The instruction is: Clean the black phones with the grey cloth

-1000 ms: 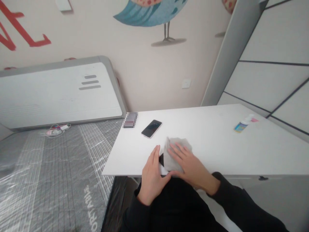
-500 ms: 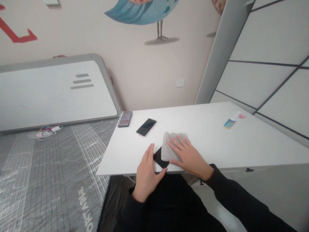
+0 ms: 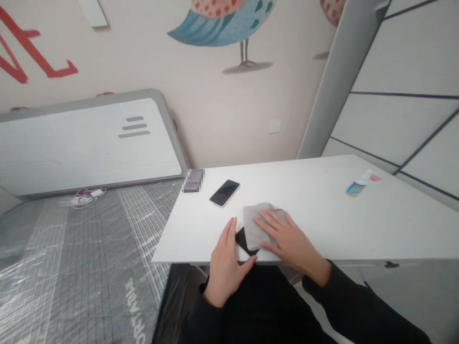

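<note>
A dark, flat, phone-like device (image 3: 243,240) lies at the table's front edge, its far part covered by a grey cloth (image 3: 254,228). My left hand (image 3: 225,265) holds the device by its edges, straight fingers along the left side and thumb at the near corner. Spread flat, my right hand (image 3: 283,234) presses on the cloth from above, fingers apart. Farther back lies a second smartphone (image 3: 224,193), screen up and dark, with neither hand on it.
A white table (image 3: 304,191) stands against the wall. At its back left corner is a blurred-out item (image 3: 193,180). A small white bottle (image 3: 356,188) with a blue and yellow label lies right, beside a pink piece (image 3: 375,177). Plastic-covered bedding (image 3: 93,258) adjoins the left.
The view has shifted, so the scene sits slightly lower and farther right. The right hand and cloth have moved slightly nearer over the device; the left hand keeps its place on it.
</note>
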`<control>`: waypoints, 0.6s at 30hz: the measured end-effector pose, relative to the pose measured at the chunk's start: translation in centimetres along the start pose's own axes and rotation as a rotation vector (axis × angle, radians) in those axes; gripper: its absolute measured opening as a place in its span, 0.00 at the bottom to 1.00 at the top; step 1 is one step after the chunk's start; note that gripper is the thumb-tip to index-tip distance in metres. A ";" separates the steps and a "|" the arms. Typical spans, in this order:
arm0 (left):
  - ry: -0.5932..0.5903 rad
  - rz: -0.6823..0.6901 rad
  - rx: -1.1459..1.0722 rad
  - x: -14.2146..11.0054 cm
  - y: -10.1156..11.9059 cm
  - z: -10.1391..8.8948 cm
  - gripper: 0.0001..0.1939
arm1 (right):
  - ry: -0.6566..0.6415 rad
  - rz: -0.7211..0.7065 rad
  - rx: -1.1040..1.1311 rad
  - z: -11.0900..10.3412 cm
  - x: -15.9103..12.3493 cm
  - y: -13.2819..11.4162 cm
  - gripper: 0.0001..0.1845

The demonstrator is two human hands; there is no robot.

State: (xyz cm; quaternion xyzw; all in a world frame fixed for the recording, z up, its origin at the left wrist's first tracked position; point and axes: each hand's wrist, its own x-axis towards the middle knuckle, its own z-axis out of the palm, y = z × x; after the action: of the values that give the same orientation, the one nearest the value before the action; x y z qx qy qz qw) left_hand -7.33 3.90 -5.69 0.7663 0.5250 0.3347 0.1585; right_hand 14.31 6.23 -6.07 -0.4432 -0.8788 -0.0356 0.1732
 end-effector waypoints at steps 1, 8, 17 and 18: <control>-0.004 -0.004 -0.003 0.0 0.1 0.0 0.52 | 0.016 0.018 -0.019 0.2 -0.1 0.1 0.41; -0.013 -0.017 -0.012 0.0 0.4 -0.1 0.52 | 0.008 -0.012 0.004 0.3 0.3 0.4 0.36; -0.013 0.001 0.000 0.0 0.2 0.0 0.53 | -0.018 0.061 0.011 -0.4 0.2 0.5 0.38; -0.015 0.004 0.000 0.0 0.3 0.0 0.53 | -0.021 0.053 0.013 -0.4 0.0 0.5 0.41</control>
State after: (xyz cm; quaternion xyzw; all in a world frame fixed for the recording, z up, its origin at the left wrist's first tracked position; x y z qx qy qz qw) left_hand -7.16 3.81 -5.51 0.7698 0.5223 0.3294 0.1616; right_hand 14.83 6.48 -5.70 -0.4654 -0.8688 -0.0206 0.1678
